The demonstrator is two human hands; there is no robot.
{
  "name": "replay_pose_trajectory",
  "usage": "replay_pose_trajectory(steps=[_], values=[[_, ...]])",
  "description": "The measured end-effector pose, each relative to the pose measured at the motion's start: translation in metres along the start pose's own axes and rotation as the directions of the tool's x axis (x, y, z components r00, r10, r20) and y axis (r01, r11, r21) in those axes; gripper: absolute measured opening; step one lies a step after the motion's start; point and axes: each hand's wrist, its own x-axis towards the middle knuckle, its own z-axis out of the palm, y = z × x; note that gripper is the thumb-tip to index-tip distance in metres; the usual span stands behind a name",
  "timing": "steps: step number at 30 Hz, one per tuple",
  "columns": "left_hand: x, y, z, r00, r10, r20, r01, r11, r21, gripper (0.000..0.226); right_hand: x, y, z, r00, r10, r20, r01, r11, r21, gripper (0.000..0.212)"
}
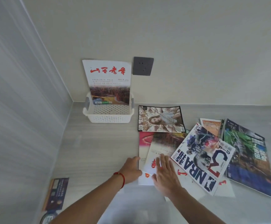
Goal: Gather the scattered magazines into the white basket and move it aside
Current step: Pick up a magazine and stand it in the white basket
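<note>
Since one magazine (109, 81) already stands in the white basket (108, 116) at upper left, I flatten my right hand (166, 173), grip released, on the white-covered magazine (159, 151) while my left hand (130, 168) pinches its edge, lifting it off the desk (99, 151).

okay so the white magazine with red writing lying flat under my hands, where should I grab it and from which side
Probably by its near left corner, coming in from the left. The white magazine lies flat with the basketball magazine overlapping its right side, so only the left edge is free. Your left hand is already there; the right hand lies flat on top.
</note>
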Motion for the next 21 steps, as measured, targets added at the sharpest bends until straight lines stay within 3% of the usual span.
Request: replay_pose_trajectory(steps=[3, 6, 8, 11, 16, 19, 21], values=[[-0.046, 0.028, 0.002, 0.996, 0.023, -0.091, -0.034, 0.992, -0.12, 0.044, -0.003, -0.017, -0.013, 0.997, -0.071, 0.007, 0.071, 0.996, 0.044, 0.078], [-0.061, 0.018, 0.01, 0.99, -0.05, -0.135, 0.018, 0.973, -0.231, 0.061, -0.003, -0.031, -0.029, 0.984, -0.129, 0.122, 0.106, 0.978, 0.182, 0.072], [-0.059, 0.002, 0.011, 0.962, -0.117, -0.248, 0.047, 0.961, -0.271, 0.057, 0.0, -0.037, -0.04, 0.971, -0.186, 0.151, 0.135, 0.944, 0.3, 0.066], [-0.056, -0.01, -0.001, 0.93, -0.186, -0.317, 0.133, 0.974, -0.181, 0.042, 0.001, -0.04, -0.051, 0.933, -0.279, 0.225, 0.156, 0.881, 0.448, 0.061], [-0.044, -0.011, 0.004, 0.898, -0.229, -0.377, 0.309, 0.936, 0.168, 0.046, 0.002, -0.035, -0.049, 0.892, -0.322, 0.316, 0.135, 0.858, 0.495, 0.064], [-0.048, -0.014, 0.005, 0.896, -0.199, -0.396, 0.259, 0.96, 0.103, 0.039, 0.003, -0.029, -0.049, 0.887, -0.359, 0.292, 0.188, 0.856, 0.483, 0.06], [-0.057, -0.015, -0.006, 0.906, -0.152, -0.395, 0.207, 0.973, 0.102, 0.028, 0.006, -0.026, -0.054, 0.906, -0.374, 0.199, 0.237, 0.837, 0.493, 0.057]])
